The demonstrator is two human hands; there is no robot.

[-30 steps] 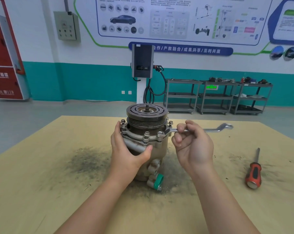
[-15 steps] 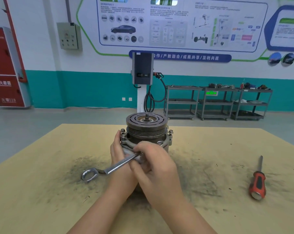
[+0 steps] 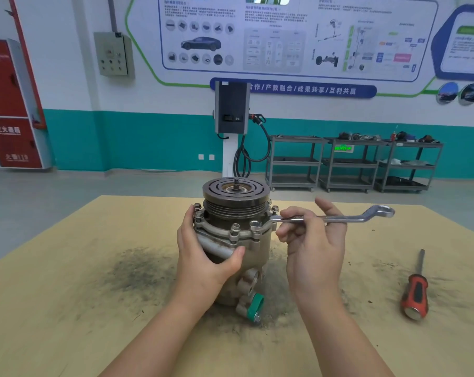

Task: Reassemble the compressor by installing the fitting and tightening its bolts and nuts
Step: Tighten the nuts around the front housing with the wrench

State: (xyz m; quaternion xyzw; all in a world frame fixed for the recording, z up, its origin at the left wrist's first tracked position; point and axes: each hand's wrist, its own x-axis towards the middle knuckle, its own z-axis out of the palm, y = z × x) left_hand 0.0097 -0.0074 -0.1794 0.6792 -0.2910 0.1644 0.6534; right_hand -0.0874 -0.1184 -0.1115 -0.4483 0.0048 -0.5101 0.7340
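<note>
Wrench (image 3: 331,217) clear beyond compressor (image 3: 234,240)

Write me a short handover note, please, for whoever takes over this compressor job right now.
Left hand grips the compressor, upright on the table.
Right hand pinches the wrench shaft, other fingers loose; its ring end sits on a front-right flange bolt.
Done: flange bolts are in place.
Left: tightening; how tight any bolt is cannot be seen.
Screwdriver lies on the table to the right.
</note>
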